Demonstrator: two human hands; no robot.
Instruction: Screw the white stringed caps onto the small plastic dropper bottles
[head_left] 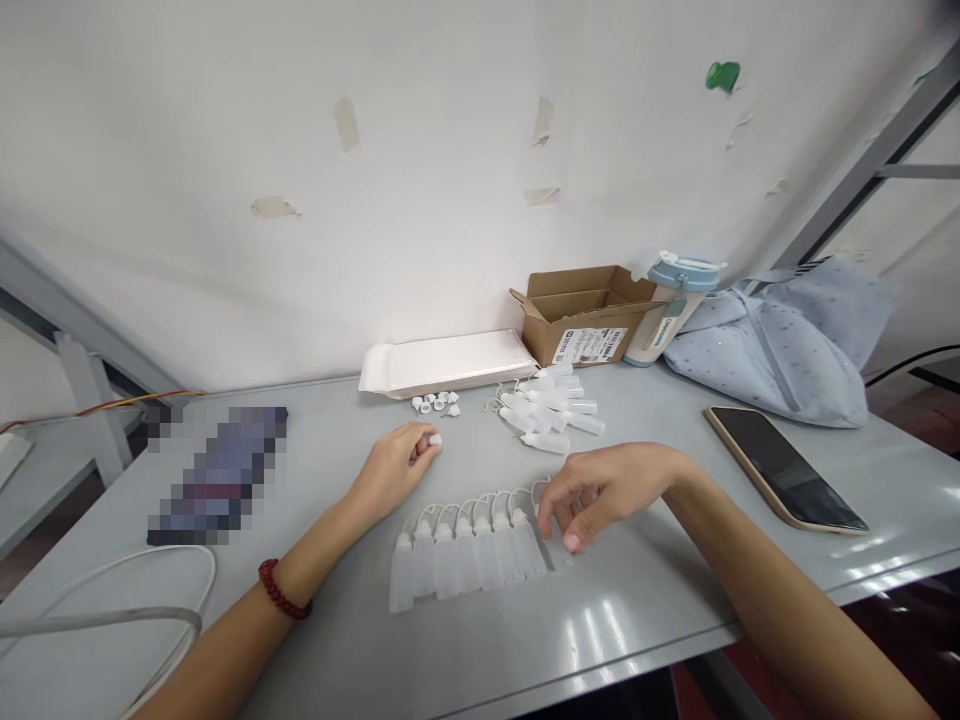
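Observation:
My left hand [391,467] rests on the grey table [337,640], fingers curled, pinching a small white cap [435,440] at its fingertips. My right hand [592,490] hovers with fingers bent down at the right end of a row of several small translucent squeeze bottles [465,555] lying side by side, touching the last one. A loose pile of the same bottles [551,405] lies farther back. Several small white caps [435,403] are scattered behind my left hand.
A flat white packet [450,362] and an open cardboard box [585,315] stand against the wall. A blue-lidded cup [671,310], light blue cloth [780,350] and a phone [784,467] are on the right. A blurred dark object [217,475] and white cable [112,610] lie left.

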